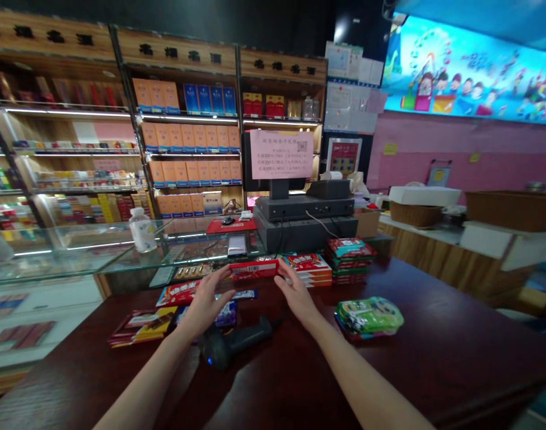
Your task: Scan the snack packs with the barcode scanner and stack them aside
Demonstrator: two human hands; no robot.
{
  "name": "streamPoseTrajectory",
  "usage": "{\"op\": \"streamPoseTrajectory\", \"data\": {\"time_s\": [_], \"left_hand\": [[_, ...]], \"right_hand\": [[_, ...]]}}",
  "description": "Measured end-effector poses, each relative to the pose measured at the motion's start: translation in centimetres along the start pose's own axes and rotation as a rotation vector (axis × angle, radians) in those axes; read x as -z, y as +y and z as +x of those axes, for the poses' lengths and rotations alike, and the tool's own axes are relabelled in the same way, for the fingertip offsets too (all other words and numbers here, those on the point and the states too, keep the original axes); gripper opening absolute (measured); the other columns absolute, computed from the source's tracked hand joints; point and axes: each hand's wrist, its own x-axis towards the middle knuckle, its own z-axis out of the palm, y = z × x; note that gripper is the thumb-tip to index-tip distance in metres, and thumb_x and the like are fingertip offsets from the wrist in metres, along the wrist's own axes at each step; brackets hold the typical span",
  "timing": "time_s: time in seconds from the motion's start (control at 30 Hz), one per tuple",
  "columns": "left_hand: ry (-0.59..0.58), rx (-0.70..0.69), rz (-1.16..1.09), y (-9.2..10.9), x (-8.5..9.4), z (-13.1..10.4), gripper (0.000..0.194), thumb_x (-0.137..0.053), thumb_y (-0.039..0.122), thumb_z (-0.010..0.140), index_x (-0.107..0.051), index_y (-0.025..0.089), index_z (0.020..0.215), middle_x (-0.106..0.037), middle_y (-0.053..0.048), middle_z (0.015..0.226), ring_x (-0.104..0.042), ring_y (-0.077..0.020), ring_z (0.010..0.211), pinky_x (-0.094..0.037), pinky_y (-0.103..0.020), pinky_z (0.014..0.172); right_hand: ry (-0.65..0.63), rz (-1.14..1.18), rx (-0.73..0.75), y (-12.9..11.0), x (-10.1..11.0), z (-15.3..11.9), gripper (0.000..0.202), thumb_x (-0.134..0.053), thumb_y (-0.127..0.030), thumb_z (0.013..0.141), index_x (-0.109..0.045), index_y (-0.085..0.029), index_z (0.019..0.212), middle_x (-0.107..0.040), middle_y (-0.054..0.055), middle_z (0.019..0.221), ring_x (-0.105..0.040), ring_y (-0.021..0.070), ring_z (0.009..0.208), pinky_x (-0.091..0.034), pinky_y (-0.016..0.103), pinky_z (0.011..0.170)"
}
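A flat red box (255, 270) with a barcode on its side is held between my two hands, over the dark wooden counter. The fingertips of my left hand (210, 298) are at its left end. At its right end are the fingers of my right hand (297, 295). Below the hands lies a black barcode scanner (237, 341) with a small blue light. Beside my left hand are a red-and-white packet (178, 292), purple packets (227, 313) and several chocolate-coloured and yellow packets (142, 325). Another stack of red boxes (306, 269) sits just beyond my right hand.
Green packets (369, 316) lie on the right of the counter (425, 334). Red-and-green packets (349, 257) are piled in front of the cash register (304, 221). A clear bottle (142, 231) stands on the glass display case (76, 257) at left. Stocked shelves line the back wall.
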Motion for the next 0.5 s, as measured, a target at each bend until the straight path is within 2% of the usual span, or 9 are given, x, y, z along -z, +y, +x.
{"op": "streamPoseTrajectory", "data": {"time_s": [0.13, 0.27, 0.5], "left_hand": [[-0.009, -0.026, -0.061, 1.2, -1.3, 1.0, 0.06, -0.064, 0.038, 0.086, -0.046, 0.027, 0.142, -0.059, -0.009, 0.141, -0.054, -0.0264, 0.133, -0.04, -0.049, 0.113], [-0.021, -0.043, -0.089, 2.4, -2.8, 2.4, 0.057, -0.066, 0.032, 0.084, -0.048, 0.026, 0.138, -0.06, -0.009, 0.138, -0.055, -0.0261, 0.132, -0.041, -0.05, 0.113], [-0.078, -0.057, -0.162, 3.9, -6.3, 4.3, 0.054, -0.067, 0.028, 0.079, -0.05, 0.024, 0.13, -0.06, -0.01, 0.135, -0.054, -0.0258, 0.131, -0.039, -0.049, 0.114]], "right_hand": [[0.019, 0.047, -0.01, -0.3, 1.6, 0.0, 0.058, -0.066, -0.047, 0.083, -0.055, -0.025, 0.136, -0.058, 0.012, 0.143, -0.052, 0.0284, 0.135, -0.042, 0.047, 0.11], [0.062, 0.032, 0.015, -0.3, 3.6, 0.2, 0.051, -0.066, -0.048, 0.083, -0.057, -0.025, 0.127, -0.06, 0.012, 0.14, -0.052, 0.0273, 0.135, -0.043, 0.045, 0.11], [0.102, -0.076, 0.023, 1.3, 7.6, 1.4, 0.04, -0.064, -0.044, 0.081, -0.056, -0.023, 0.114, -0.065, 0.011, 0.128, -0.058, 0.026, 0.127, -0.047, 0.043, 0.104]]}}
